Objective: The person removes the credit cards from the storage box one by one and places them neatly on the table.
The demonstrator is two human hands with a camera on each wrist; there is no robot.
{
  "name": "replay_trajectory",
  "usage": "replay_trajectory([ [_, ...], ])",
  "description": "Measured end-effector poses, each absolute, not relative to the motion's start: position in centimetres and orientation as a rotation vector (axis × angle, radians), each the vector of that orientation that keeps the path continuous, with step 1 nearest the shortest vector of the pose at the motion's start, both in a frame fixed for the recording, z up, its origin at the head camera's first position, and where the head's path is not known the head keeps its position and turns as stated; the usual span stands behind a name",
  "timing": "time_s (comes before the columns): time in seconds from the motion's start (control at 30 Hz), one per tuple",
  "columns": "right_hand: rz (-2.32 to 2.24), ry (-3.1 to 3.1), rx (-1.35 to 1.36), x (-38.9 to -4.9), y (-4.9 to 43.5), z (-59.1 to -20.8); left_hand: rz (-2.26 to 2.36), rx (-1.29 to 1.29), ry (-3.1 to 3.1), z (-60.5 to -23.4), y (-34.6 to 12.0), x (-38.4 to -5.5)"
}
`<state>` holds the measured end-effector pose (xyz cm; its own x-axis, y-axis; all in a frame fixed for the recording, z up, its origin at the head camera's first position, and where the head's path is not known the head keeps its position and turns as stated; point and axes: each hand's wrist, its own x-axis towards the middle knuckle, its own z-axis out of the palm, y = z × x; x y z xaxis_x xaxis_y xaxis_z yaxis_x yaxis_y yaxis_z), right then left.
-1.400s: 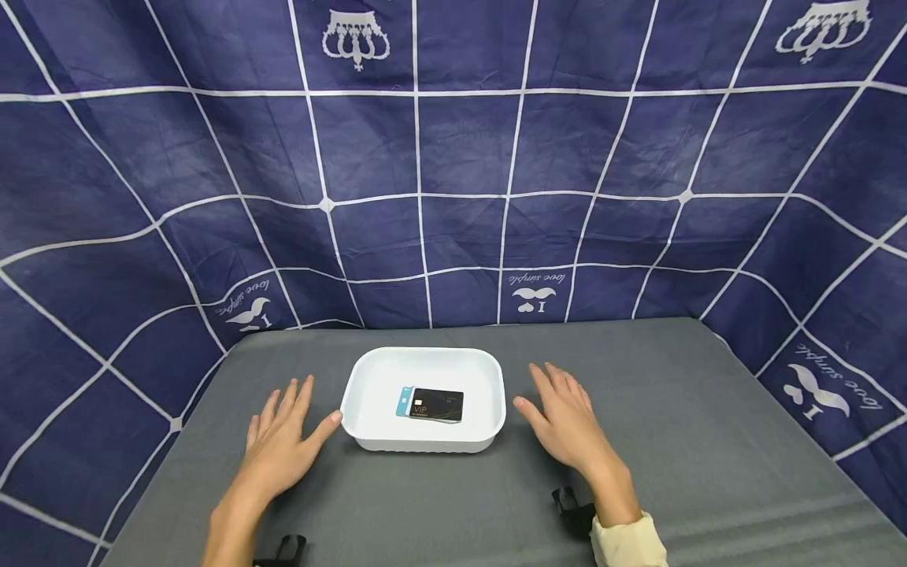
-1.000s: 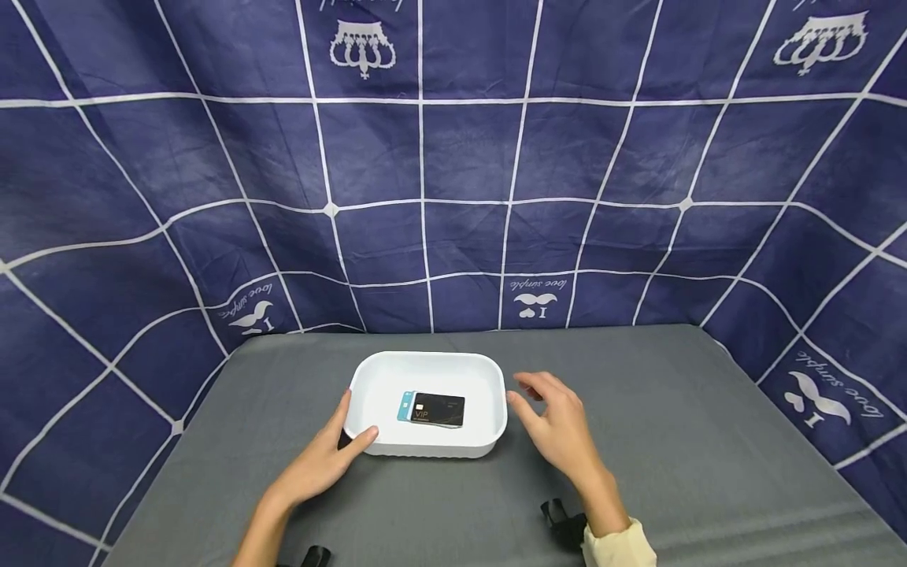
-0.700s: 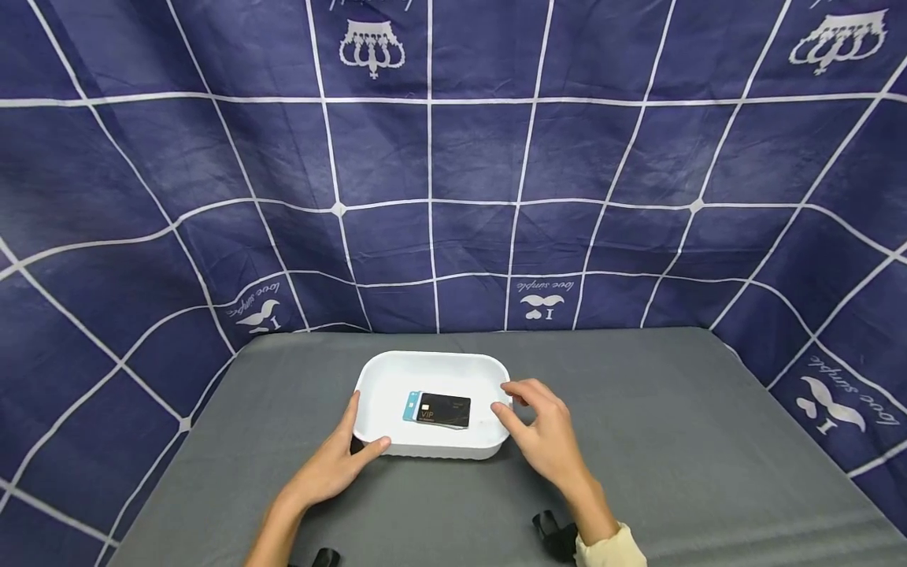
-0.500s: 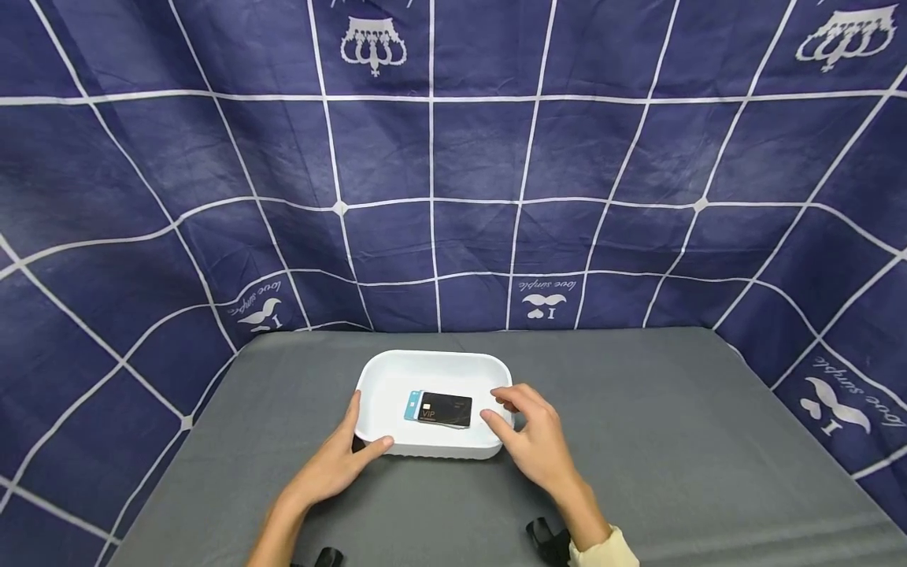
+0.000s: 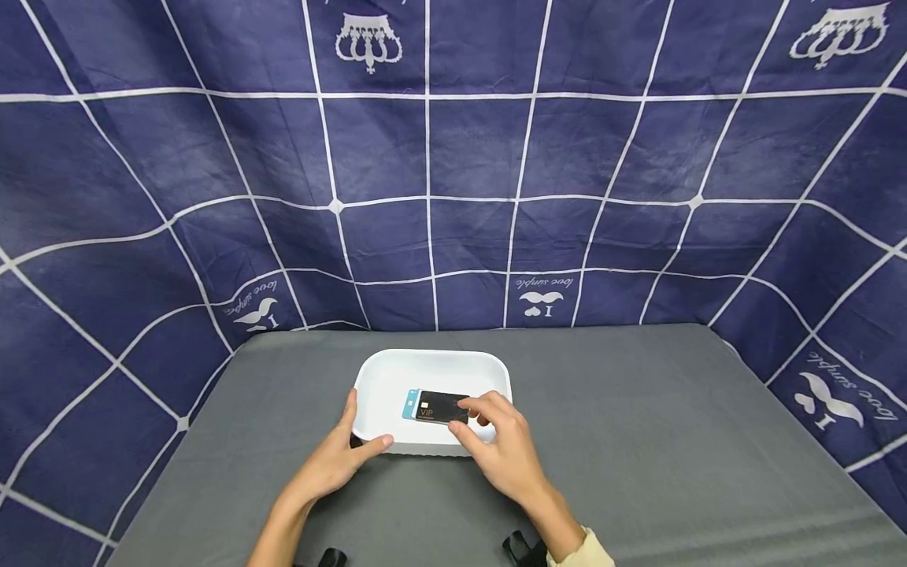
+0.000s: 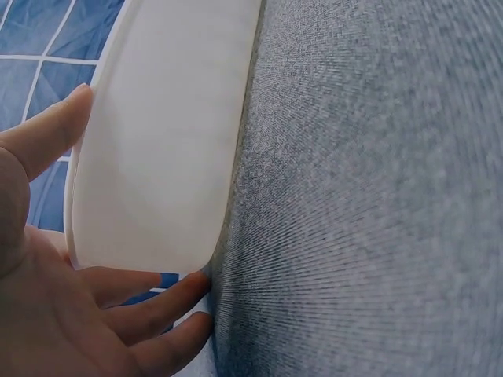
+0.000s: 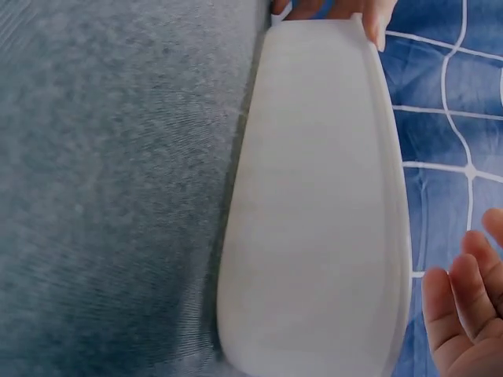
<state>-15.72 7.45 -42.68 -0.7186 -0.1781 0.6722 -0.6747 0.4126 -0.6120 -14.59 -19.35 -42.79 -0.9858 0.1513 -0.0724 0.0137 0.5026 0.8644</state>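
Observation:
A shallow white plastic tray (image 5: 397,368) with rounded corners rests on the grey cloth. Inside it lies a small stack of cards, a black VIP card (image 5: 435,407) on top and a light blue one (image 5: 409,403) showing at its left end. My left hand (image 5: 329,465) holds the tray's near left corner, thumb at the near rim and fingers along the left end. Over the tray's right part is my right hand (image 5: 503,449), its thumb and fingertips apart at the right end of the black card. In the right wrist view the tray's wall (image 7: 314,204) hides the cards.
Grey cloth (image 5: 638,441) covers the table on every side of the tray. A blue curtain (image 5: 468,157) with a white grid hangs at the back and both sides. Black wrist mounts (image 5: 524,547) show at the lower edge.
My left hand has moved in from beside the tray to its near left corner. My right hand has moved left over the rim to the black card, its fingers bending.

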Motion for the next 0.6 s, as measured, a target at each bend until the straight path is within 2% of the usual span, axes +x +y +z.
replay_trajectory([
  [0.23,1.243,-2.182,0.704,-17.0,7.2,-41.5,1.491,0.124,2.603,-42.4,-19.5,-14.5],
  [0.6,1.205,-2.404,0.759,-22.1,5.4,-41.9,1.500,0.126,2.637,-42.9,-19.6,-14.6],
])
